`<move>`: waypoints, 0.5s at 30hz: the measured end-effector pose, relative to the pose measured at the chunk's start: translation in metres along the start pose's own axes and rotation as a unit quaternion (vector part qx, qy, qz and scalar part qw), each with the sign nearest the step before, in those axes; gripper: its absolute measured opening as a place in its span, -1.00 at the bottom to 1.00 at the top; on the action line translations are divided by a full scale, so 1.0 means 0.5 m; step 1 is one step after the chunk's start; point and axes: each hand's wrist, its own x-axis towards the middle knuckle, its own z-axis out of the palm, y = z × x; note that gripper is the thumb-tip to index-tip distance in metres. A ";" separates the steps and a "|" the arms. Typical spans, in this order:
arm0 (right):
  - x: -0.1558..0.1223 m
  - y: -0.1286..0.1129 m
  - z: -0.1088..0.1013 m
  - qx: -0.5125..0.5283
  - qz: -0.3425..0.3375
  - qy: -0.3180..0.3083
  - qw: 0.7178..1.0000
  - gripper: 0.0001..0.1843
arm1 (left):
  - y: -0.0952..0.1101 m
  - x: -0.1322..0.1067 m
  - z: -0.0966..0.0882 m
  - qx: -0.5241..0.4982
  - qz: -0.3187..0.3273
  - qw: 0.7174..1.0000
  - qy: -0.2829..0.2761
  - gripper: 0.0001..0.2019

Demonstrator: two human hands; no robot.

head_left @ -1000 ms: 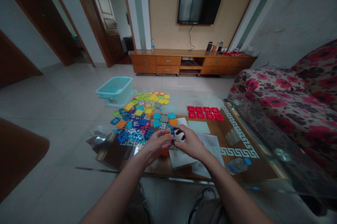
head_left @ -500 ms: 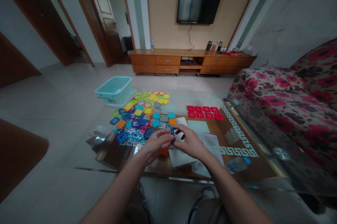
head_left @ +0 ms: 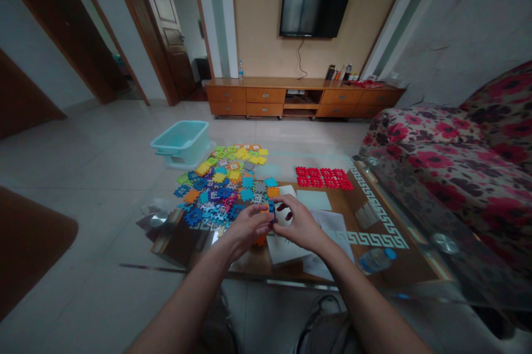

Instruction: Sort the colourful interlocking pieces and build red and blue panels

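Note:
Between my two hands, above the near part of the glass table, is a small dark blue interlocking tile seen almost edge-on. My left hand is closed on its left side, with a bit of orange showing by the fingertips. From the right, my right hand pinches the same tile between curved fingers and thumb. An orange toothed tile shows just below my left hand, partly covered by it. To the left and beyond lies a spread of notched plastic tiles in blue, yellow, orange, purple and green.
Red tiles lie in rows on the glass table. White paper sheets rest under and beside my right hand. A bottle with a blue cap lies near the right front. Beyond the tiles' left side stands a turquoise bin.
Both hands have stayed almost in place. Slightly more of the blue tile's edge shows between the fingertips.

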 end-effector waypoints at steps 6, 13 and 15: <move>0.001 0.002 -0.001 -0.009 -0.016 0.005 1.000 -0.45 | 0.001 -0.004 0.001 -0.008 -0.009 1.000 -0.016 -0.54; 0.000 -0.008 -0.001 -0.003 -0.035 -0.009 0.999 -0.47 | 0.008 -0.003 0.008 -0.013 -0.010 1.000 -0.006 -0.73; -0.001 -0.012 -0.001 -0.003 -0.034 -0.014 0.999 -0.48 | 0.008 -0.002 0.007 -0.013 -0.009 1.000 0.002 -0.76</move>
